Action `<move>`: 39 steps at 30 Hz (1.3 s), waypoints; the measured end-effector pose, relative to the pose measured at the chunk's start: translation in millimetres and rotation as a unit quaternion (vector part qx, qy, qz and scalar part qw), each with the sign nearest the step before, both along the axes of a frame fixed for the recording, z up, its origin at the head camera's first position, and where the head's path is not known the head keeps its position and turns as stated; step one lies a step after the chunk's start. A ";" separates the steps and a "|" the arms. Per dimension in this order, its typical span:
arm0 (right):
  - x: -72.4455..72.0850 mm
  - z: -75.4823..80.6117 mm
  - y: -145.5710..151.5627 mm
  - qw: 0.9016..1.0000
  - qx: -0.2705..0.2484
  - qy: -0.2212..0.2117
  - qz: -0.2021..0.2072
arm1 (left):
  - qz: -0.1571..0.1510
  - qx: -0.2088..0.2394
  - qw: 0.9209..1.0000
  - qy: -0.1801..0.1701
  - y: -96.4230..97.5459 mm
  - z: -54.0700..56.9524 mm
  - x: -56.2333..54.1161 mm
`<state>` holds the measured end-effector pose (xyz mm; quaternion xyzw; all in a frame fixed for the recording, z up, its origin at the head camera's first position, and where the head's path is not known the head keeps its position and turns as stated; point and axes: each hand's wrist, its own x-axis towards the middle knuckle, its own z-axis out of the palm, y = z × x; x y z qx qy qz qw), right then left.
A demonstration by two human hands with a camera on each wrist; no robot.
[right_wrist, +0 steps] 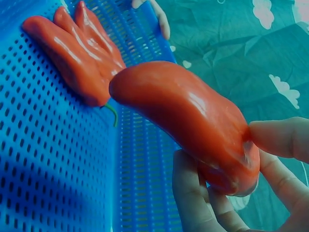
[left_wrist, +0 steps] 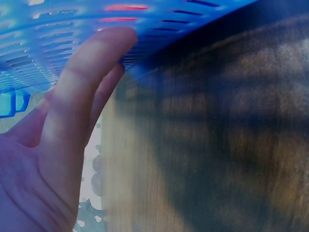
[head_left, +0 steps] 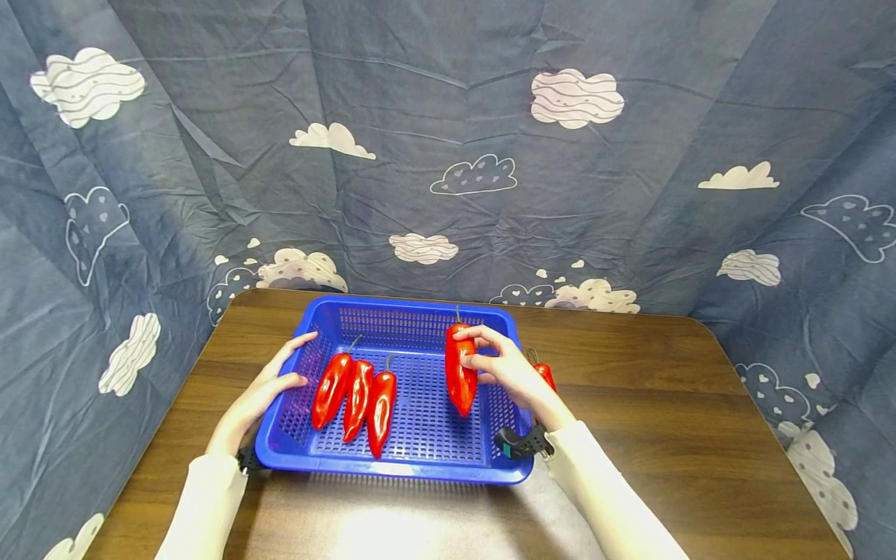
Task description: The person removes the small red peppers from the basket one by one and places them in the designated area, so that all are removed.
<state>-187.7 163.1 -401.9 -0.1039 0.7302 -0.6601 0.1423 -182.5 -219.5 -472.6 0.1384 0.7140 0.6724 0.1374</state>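
Note:
Above the right part of the blue basket [head_left: 392,471], my right hand [head_left: 514,373] holds a red pepper [head_left: 458,365], its stem end upward and its tip pointing down toward me. Thumb and fingers pinch the pepper [right_wrist: 183,111] near one end in the right wrist view. My left hand [head_left: 262,393] rests at the basket's left rim, thumb and index finger extended and spread. In the left wrist view its fingers [left_wrist: 77,92] lie against the slotted wall [left_wrist: 159,29]. Inside the basket, three red peppers [head_left: 358,400] lie side by side at the left.
One more red pepper [head_left: 544,376] lies on the wooden table [head_left: 630,404] just right of the basket, partly hidden by my right hand. A dark curtain [head_left: 420,194] with cloud prints hangs behind the table and along both sides.

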 end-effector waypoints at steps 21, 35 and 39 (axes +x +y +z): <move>8.0 7.4 34.5 1.000 0.016 0.007 -0.019 | 0.003 0.003 1.000 -0.007 -0.9 -0.8 1.0; 13.2 8.7 53.5 1.000 -0.007 0.002 -0.029 | -0.003 0.010 1.000 -0.011 0.4 1.4 0.2; 14.5 8.4 57.9 0.999 -0.012 0.003 -0.034 | -0.003 0.010 1.000 -0.010 0.0 1.3 0.1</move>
